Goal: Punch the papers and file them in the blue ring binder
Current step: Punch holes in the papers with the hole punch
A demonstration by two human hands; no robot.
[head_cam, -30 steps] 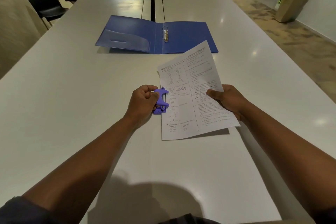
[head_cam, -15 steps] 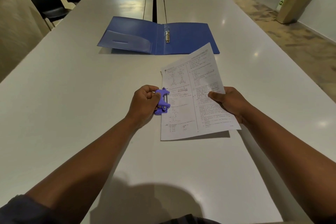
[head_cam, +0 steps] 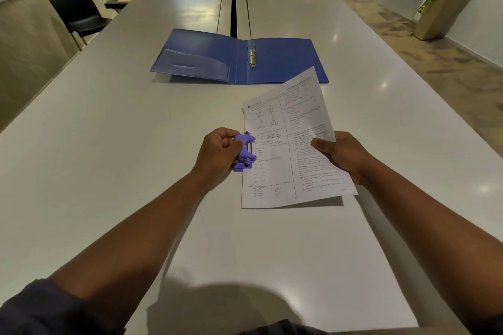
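Squeezing purple punch (head_cam: 244, 154) in left hand (head_cam: 219, 153), right hand (head_cam: 341, 155) fingers pinching paper (head_cam: 288, 149); apparently near mid-edge, risking misplaced holes for the binder (head_cam: 236, 58).

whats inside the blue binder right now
The open blue ring binder shows only its metal rings and an apparently empty clear pocket on the left cover. No sheets are filed. The printed paper hides its near right corner.

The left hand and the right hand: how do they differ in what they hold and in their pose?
The left hand is closed around the purple punch at the paper's left edge; the right hand pinches the printed paper at its right edge. The left hand is a fist; the right hand has its thumb on top. Both work on one sheet.
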